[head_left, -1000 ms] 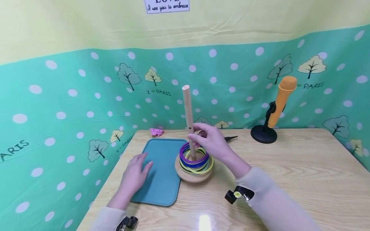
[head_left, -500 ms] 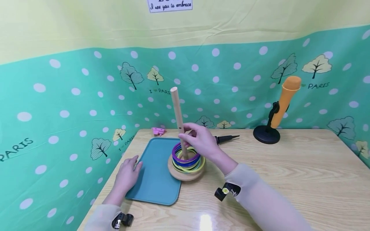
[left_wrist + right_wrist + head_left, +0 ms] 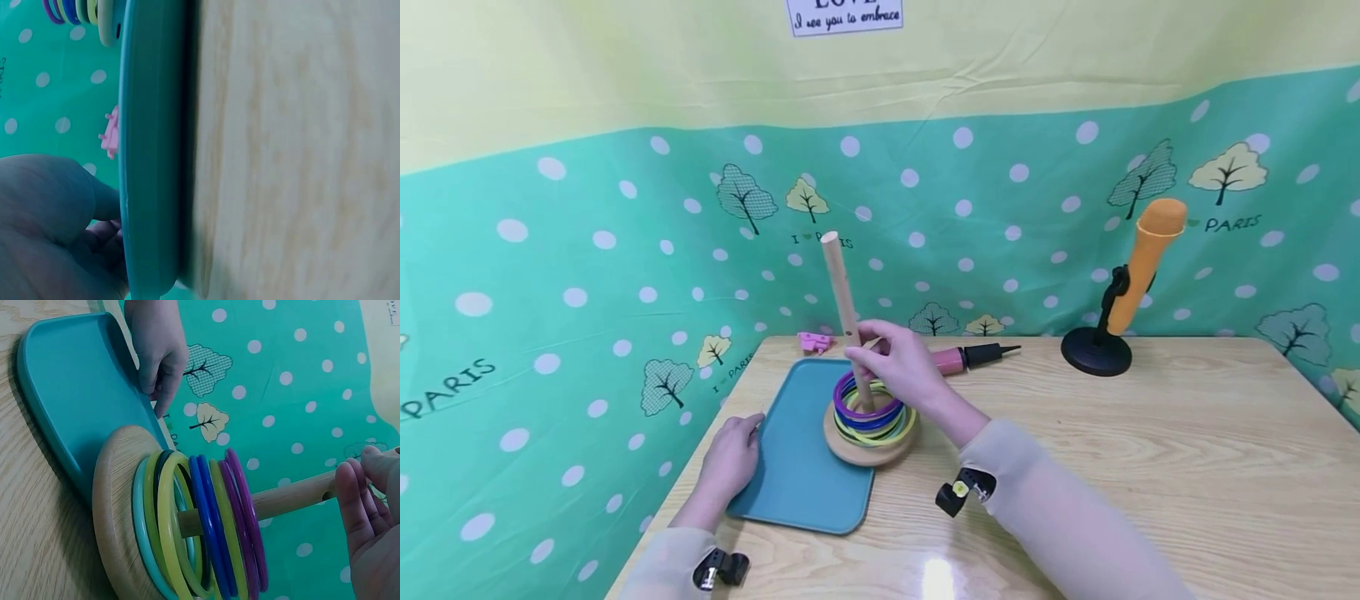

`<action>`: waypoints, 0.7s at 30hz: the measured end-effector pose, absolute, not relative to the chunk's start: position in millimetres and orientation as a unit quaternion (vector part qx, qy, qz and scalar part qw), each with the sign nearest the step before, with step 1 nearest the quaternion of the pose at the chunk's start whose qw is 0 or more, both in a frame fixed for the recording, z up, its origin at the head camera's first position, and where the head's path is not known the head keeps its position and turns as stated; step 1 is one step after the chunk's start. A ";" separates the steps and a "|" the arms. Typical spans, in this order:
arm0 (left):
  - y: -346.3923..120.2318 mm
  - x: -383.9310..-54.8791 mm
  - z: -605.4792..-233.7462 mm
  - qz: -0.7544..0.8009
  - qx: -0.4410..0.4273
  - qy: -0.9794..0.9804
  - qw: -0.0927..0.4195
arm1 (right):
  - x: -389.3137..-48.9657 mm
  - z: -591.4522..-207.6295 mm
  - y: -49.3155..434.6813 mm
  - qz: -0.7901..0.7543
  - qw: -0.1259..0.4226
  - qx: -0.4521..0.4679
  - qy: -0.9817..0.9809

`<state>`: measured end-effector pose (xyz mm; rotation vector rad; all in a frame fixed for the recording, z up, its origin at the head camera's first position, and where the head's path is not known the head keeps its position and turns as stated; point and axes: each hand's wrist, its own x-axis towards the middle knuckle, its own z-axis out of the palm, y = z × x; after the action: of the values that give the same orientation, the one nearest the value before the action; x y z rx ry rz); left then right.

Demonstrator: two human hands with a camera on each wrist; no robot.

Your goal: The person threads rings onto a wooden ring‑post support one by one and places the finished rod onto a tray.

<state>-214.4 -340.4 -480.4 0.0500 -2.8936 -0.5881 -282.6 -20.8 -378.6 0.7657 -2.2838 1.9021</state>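
Along its left edge, my left hand (image 3: 727, 457) grips the blue tray (image 3: 805, 493), thumb and fingers at the rim. My right hand (image 3: 901, 367) pinches the wooden pole (image 3: 841, 283) of a ring toss stand partway up, between thumb and fingertips. Several thin plastic rings (image 3: 212, 525) in purple, blue, yellow, black and turquoise are stacked around the pole. They sit on the stand's round wooden base (image 3: 111, 506), which overlaps the tray's right side in the head view. The pole leans left in that view.
Behind the right hand lies a pink pump-like tube (image 3: 949, 361) with a black tapered tip. A small pink toy (image 3: 815, 342) is at the back left. An orange microphone (image 3: 1141, 271) stands on a black holder at the back right. Patterned cloth hangs behind the table.
The ring toss stand and my right hand have shifted left over the tray's right side. My left hand has moved to the tray's left edge and taken hold, uncovering more pink tube behind.
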 end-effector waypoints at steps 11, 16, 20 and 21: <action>-341.2 -213.0 -480.0 -0.206 0.019 -0.976 0.073 | -288.0 -385.6 -48.3 0.628 0.044 0.265 -0.730; -339.7 -213.0 -478.9 -0.208 0.020 -0.975 0.070 | -287.8 -385.5 -60.4 0.614 0.043 0.266 -0.742; -337.7 -212.3 -477.3 -0.211 0.020 -0.975 0.068 | -286.3 -383.2 -68.2 0.618 0.034 0.253 -0.744; -337.2 -212.0 -476.8 -0.211 0.019 -0.975 0.068 | -286.2 -382.9 -69.9 0.620 0.032 0.251 -0.743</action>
<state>-212.0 -337.2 -476.8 0.0584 -2.9369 -0.6357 -286.2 -69.9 -382.9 0.7732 -2.2869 1.9101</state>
